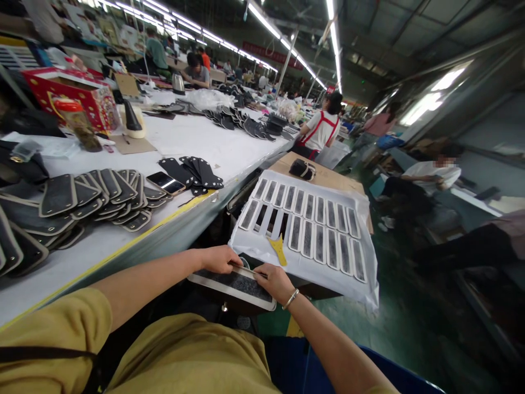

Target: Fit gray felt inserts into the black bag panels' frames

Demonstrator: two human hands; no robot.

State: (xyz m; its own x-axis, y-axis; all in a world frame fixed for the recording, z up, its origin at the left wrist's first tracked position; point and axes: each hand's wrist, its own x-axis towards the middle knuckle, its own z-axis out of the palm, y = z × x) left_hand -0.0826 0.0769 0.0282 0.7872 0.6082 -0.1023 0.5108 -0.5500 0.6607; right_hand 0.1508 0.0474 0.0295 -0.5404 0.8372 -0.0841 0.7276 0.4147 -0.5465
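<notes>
Between my left hand [220, 259] and my right hand [274, 280], a thin pale-edged strip [248, 270] is seen nearly edge-on. The fingers of both hands are closed on its two ends. Just below it is a larger dark grey panel [233, 284] with a pale border; whether the strip touches it I cannot tell. Beyond my hands, two rows of dark strips with pale borders [307, 238] lie on a white sheet [295, 269], with a gap in the near row. A flat yellow forked piece [279, 251] rests beside that gap.
On the long white table [180, 143] to the left are piles of dark bordered panels [102, 194], a phone [167, 183] and a jar with an orange lid [80, 123]. A black rolled bundle [302, 169] sits on cardboard. Several people work farther off.
</notes>
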